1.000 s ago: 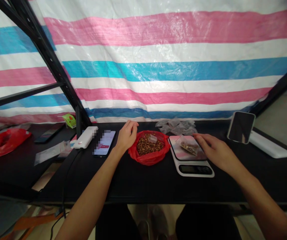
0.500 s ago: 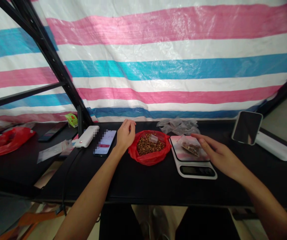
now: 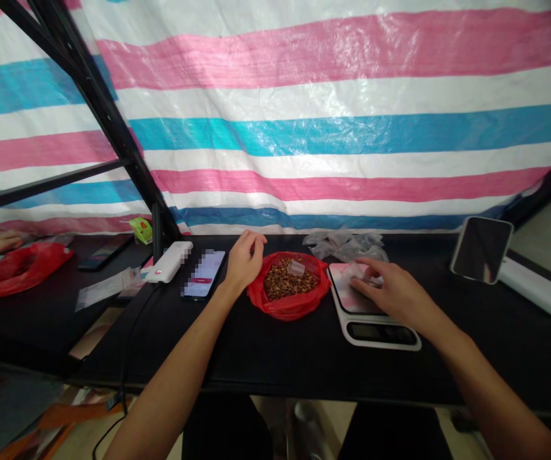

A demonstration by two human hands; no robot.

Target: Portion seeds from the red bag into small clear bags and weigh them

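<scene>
The small clear bag (image 3: 375, 280) lies within the grasp of the right hand (image 3: 385, 287), over the plate of the scale (image 3: 345, 294). Thumb and fingers curve narrowly around it; whether they have closed on it, or it is lifted, I cannot tell. A light pinch on loose plastic would probably serve best, with no fingertip pressing the plate and the bag's mouth kept upward.

Left of the scale, the left hand (image 3: 247, 255) curls loosely, nothing seen in it, just beside a red bag (image 3: 287, 310) of brown seeds (image 3: 289, 284), too many to count. The left hand could well steady that bag's rim.

Counts, outward: one scale; one clear plastic piece (image 3: 296, 268) on the seeds; beyond the scale, one pile of clear bags (image 3: 321, 246), too crumpled to number; far left of it on the desk (image 3: 266, 358), one lit phone (image 3: 203, 275) and one white device (image 3: 163, 265); to its right, one dark-screened device (image 3: 481, 250).
</scene>
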